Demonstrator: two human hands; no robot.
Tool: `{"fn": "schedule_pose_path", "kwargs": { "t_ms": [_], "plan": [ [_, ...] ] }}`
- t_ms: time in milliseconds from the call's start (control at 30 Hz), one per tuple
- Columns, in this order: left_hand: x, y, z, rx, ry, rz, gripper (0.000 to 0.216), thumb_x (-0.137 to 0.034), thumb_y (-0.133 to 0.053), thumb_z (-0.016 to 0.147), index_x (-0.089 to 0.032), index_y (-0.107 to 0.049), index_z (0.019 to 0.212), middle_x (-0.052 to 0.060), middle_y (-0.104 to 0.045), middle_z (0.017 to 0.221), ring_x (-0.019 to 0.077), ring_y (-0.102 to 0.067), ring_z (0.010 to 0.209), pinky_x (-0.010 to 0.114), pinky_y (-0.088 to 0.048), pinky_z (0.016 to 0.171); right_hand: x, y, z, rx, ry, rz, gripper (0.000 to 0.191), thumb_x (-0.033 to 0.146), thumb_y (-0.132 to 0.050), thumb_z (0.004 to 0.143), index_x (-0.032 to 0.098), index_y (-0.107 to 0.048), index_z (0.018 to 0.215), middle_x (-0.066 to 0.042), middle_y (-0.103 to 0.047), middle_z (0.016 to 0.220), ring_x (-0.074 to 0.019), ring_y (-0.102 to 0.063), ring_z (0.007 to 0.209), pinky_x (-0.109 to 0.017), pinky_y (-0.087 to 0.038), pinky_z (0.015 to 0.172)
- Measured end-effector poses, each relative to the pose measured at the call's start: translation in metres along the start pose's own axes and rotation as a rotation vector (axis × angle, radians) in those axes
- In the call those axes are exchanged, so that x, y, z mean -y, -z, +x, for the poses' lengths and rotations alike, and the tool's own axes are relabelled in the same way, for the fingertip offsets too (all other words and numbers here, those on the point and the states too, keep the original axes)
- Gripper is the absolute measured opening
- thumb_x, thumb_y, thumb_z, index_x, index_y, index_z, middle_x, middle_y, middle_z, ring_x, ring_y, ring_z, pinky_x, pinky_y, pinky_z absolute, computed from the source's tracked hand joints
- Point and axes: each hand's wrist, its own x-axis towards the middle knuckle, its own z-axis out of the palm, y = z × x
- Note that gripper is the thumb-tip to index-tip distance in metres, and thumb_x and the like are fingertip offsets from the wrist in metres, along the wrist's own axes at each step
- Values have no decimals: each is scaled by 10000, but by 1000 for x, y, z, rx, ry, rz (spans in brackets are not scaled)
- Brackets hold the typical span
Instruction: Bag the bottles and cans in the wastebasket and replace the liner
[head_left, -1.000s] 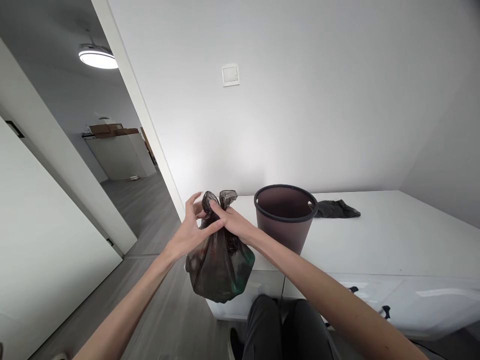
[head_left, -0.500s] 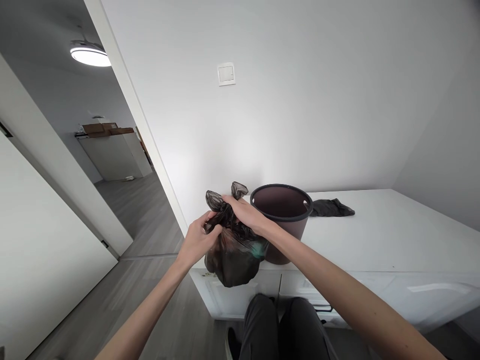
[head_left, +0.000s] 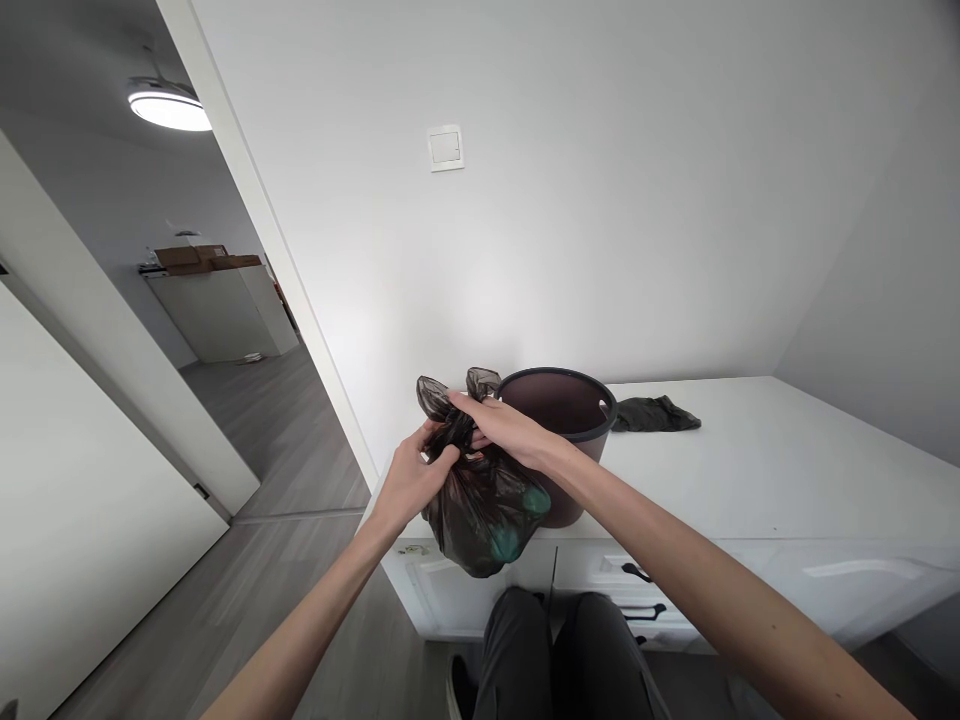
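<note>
A full dark see-through rubbish bag (head_left: 480,510) hangs in the air in front of me, with green items showing through near its bottom. My left hand (head_left: 414,478) is closed on the bag's gathered neck from the left. My right hand (head_left: 504,428) grips the neck from the right, just below the two knotted ears (head_left: 457,392) that stick up. Right behind the bag stands a dark brown bin (head_left: 562,430) on the white cabinet top (head_left: 750,480), and no liner shows inside it.
A crumpled dark bag or cloth (head_left: 654,414) lies on the cabinet top behind the bin. White cabinet drawers with black handles (head_left: 637,572) sit below. My dark trouser legs (head_left: 570,660) show at the bottom. An open doorway (head_left: 225,360) on the left leads to a grey-floored room.
The bag has moved a little right and closer to the bin. Both hands went from loose fingers at the knot to a tight grip on the neck.
</note>
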Motion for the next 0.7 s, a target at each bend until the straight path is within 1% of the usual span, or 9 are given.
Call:
{"fn": "schedule_pose_path", "kwargs": {
  "t_ms": [67, 133, 233, 333, 400, 467, 533, 633, 700],
  "plan": [
    [5, 0, 2, 38, 11, -99, 246, -359, -612, 864, -197, -736, 1002, 50, -752, 1046, 264, -657, 1006, 341, -515, 858, 1, 4, -3, 76, 3, 89, 422, 569, -725, 897, 180, -666, 743, -50, -657, 731, -150, -574, 662, -254, -472, 597],
    [10, 1, 5, 89, 65, -235, 215, -383, -624, 860, -188, -715, 872, 40, -732, 928, 243, -645, 930, 321, -504, 818, 3, 7, -7, 166, 5, 168, 451, 587, -728, 895, 172, -659, 732, -28, -602, 685, -120, -491, 604, -239, -419, 556],
    [13, 2, 9, 126, 166, -441, 128, -316, -659, 796, -194, -658, 758, 18, -676, 807, 208, -613, 846, 290, -482, 765, 6, 13, -13, 296, 24, 218, 477, 616, -750, 870, 167, -658, 739, 33, -457, 623, -96, -342, 569, -235, -334, 525],
    [13, 3, 10, 115, 275, -546, 103, -305, -652, 746, -204, -630, 739, 13, -643, 768, 192, -581, 759, 288, -469, 691, 6, 20, -19, 399, 92, 165, 495, 649, -726, 873, 178, -652, 738, 63, -372, 614, -98, -299, 581, -242, -320, 555],
    [13, 4, 9, 85, 287, -546, 152, -352, -645, 739, -213, -591, 708, 16, -618, 739, 192, -558, 711, 301, -469, 664, 4, 25, -22, 418, 148, 61, 499, 658, -704, 882, 187, -651, 728, 55, -411, 623, -101, -325, 589, -252, -343, 585],
    [14, 6, 9, 72, 257, -539, 187, -375, -633, 741, -221, -549, 676, 12, -581, 716, 186, -528, 685, 303, -468, 653, 0, 29, -23, 387, 208, -76, 462, 636, -705, 886, 190, -687, 765, 29, -520, 677, -108, -394, 609, -265, -378, 618],
    [15, 7, 8, 98, 239, -546, 195, -360, -617, 759, -221, -527, 655, 7, -540, 710, 175, -493, 678, 292, -455, 643, -7, 29, -23, 304, 287, -201, 380, 582, -723, 889, 203, -733, 862, 12, -612, 751, -120, -477, 629, -278, -410, 648],
    [15, 10, 6, 144, 200, -536, 254, -335, -576, 815, -216, -484, 611, 0, -467, 693, 161, -422, 668, 278, -411, 628, -22, 23, -18, 55, 426, -312, 269, 480, -748, 887, 238, -724, 1003, 28, -649, 749, -144, -583, 612, -301, -448, 673],
    [16, 13, 3, 143, 136, -470, 286, -336, -547, 864, -217, -475, 614, -1, -457, 694, 164, -400, 679, 281, -391, 642, -32, 15, -13, -140, 496, -358, 204, 414, -744, 887, 246, -681, 985, 25, -664, 750, -168, -628, 618, -314, -468, 674]
  ]
}}
